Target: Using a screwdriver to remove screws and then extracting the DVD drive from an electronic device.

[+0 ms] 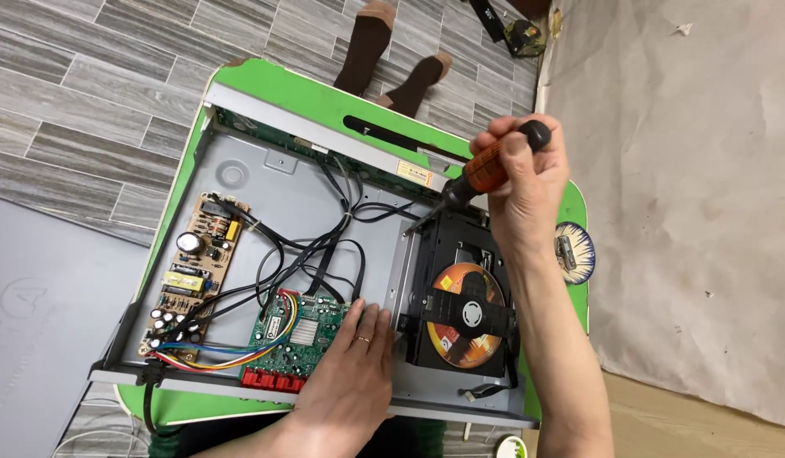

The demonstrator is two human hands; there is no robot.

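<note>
Bright, even indoor light w/ soft shadows, sharp focus, slight wide-angle bend at edges.

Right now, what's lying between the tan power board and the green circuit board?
In the head view, a tangle of black cables crosses bare grey chassis floor between the tan power board and green circuit board; coloured wires run lower down.

head cam | looks steeply down, close | opened disc player [324,254] on green table [265,85] fills frame

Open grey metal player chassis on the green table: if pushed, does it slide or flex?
The grey metal player chassis probably slides readily on the smooth green table; the left hand is pressing it down. Thin sheet walls likely flex slightly. Black loose cables look floppy.
</note>
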